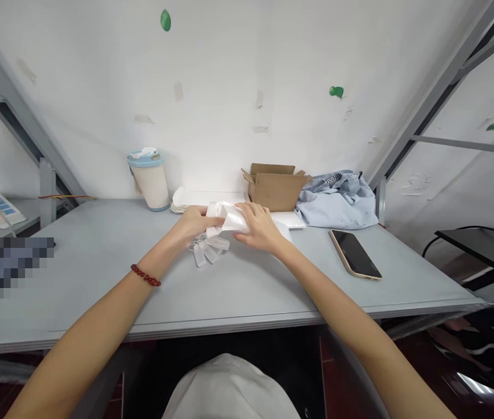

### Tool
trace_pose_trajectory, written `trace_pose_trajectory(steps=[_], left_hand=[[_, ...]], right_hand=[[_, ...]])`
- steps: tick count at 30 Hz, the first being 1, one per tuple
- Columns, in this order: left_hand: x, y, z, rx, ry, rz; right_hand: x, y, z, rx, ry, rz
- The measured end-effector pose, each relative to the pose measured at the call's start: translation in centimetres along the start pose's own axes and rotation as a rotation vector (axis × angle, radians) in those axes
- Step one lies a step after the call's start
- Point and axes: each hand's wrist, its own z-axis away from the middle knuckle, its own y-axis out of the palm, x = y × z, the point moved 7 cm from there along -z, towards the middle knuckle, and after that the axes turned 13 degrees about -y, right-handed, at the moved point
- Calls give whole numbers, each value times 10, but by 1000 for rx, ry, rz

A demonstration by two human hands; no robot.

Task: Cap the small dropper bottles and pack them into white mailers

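Both of my hands are at a glossy white plastic bag above the middle of the table. My left hand pinches its left side. My right hand grips the right side, its fingers curled over the top. The bag looks partly opened between them. Below my left hand is a cluster of several translucent tags with thin loops; whether the hand also holds their loops I cannot tell. White sheets or bags lie behind my right hand.
On the grey table, a cream cup with a blue lid stands at the back left, beside a white stack. An open cardboard box, bundled light-blue cloth and a phone are on the right. Metal frame posts flank the table.
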Motion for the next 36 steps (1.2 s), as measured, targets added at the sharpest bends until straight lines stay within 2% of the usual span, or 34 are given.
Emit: trace_pose_trajectory(steps=[3,10,15,19,24,27,36], left_hand=[[1,1,-1,-26,23,-25],[4,5,-8,-81,106,-14],[8,6,-9,-105,35,-57],[7,1,-6,-83,10,63],[2,4,-4,105,19,289],[-3,7,-2,162,48,395],[-7,1,1,39,85,516]], right_hand=[[-2,6,0,56,45,-17],[15,4,-3,24,-56,136],[23,5,-4,39,-99,196],[18,3,-3,14,-84,283],[2,2,-1,-36,19,337],[-1,1,0,-55,35,304],[13,1,-3,23,-68,236]])
